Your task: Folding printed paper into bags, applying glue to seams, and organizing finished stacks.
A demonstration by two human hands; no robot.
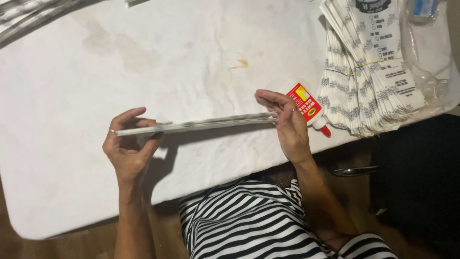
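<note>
A stained white bench carries a glue bottle and a stack of printed paper bags. Left hand and right hand pinch a flat folded paper strip by its ends, above the bench — probably pressing a glued fold; next calls for even fingertip pressure along it.

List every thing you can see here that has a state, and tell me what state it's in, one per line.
Rolled paper stick: held level above the table, gripped at both ends.
Left hand: closed on the stick's left end.
Right hand: pinching the stick's right end.
Glue bottle: lying on its side, red cap on.
Stack of printed paper sheets: fanned, bound by a rubber band.
White table: stained.
</note>
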